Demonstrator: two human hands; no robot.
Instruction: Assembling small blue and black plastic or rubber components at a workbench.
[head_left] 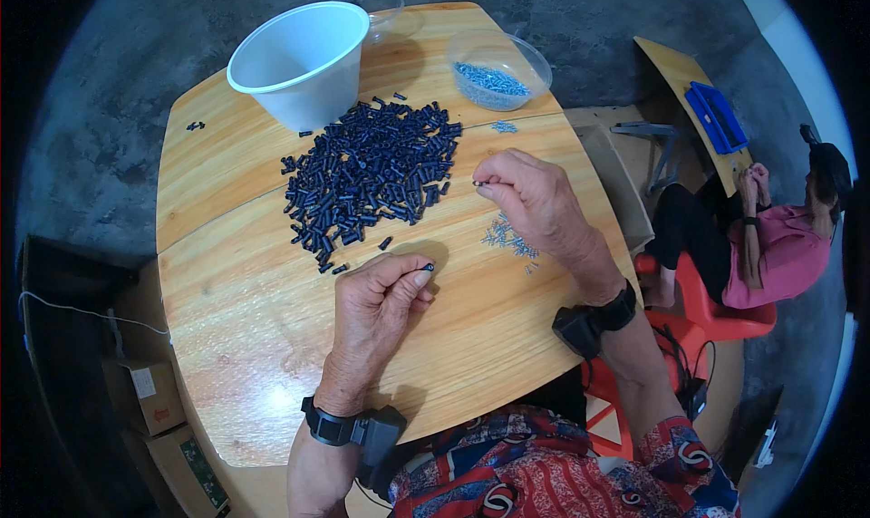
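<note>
My left hand is closed in a pinch above the near middle of the table. The end of a small black plastic sleeve sticks out between its thumb and forefinger. My right hand, further right and higher, pinches a tiny piece that looks like a small screw; most of it is hidden by the fingers. A large heap of black plastic sleeves lies beyond my left hand. Loose silver screws are scattered beside and partly under my right hand, with a smaller cluster of screws beyond it.
A white tub and a clear bowl holding screws stand at the table's far side, with a clear lid or dish behind the tub. At right, a person sits by another table with a blue tray. Cardboard boxes stand left.
</note>
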